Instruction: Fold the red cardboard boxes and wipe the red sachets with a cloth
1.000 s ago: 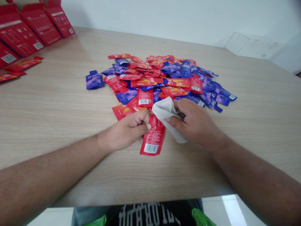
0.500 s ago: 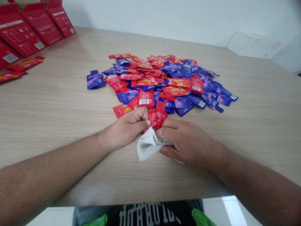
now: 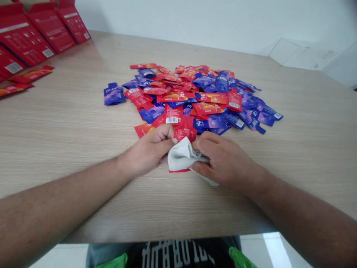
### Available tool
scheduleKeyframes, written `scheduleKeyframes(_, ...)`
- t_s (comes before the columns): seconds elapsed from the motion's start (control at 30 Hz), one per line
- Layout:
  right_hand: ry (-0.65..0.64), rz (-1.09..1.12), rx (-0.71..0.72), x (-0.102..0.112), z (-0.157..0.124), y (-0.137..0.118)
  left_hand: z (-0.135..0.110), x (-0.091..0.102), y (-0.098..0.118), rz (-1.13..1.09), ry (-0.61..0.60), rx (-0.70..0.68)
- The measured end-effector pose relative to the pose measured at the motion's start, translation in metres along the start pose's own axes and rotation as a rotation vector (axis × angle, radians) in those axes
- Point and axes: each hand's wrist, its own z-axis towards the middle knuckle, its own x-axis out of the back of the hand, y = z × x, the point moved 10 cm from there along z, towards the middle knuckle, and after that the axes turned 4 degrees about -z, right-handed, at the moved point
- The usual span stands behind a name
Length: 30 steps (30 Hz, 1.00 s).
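Note:
A red foil sachet point(image 3: 184, 131) stands out from the top of a white cloth point(image 3: 181, 155), which hides its lower part. My left hand point(image 3: 149, 150) pinches the sachet's side near the cloth, though its fingers partly hide the grip. My right hand point(image 3: 224, 160) is shut on the cloth, pressing it around the sachet. Both hands are just in front of a heap of many red and purple-blue sachets point(image 3: 195, 97).
The heap lies on a light wood table point(image 3: 69, 111), with one purple sachet point(image 3: 114, 95) apart at its left. Red cardboard boxes point(image 3: 23, 39) and loose red sachets point(image 3: 30, 75) lie at the far left. My dark shirt and green shoes show below the table edge.
The cloth has moved from the sachet's upper part down over its barcode end, leaving the top showing. The sachet has turned and risen toward the heap, and both hands have shifted with it.

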Motion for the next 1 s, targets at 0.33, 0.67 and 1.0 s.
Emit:
scheduleKeyframes(0.33,-0.027,0.009,0.006,-0.005,0.000,0.000,0.000,0.003,-0.001,-0.001,0.010,-0.002)
scheduleKeyframes(0.67,0.181,0.042,-0.045,0.024,0.001,0.028,0.000,-0.005,0.002,0.085,-0.094,-0.020)
scheduleKeyframes(1.0,0.210,0.089,-0.097,0.029,0.003,0.042,-0.003,-0.019,0.011,0.271,-0.259,-0.062)
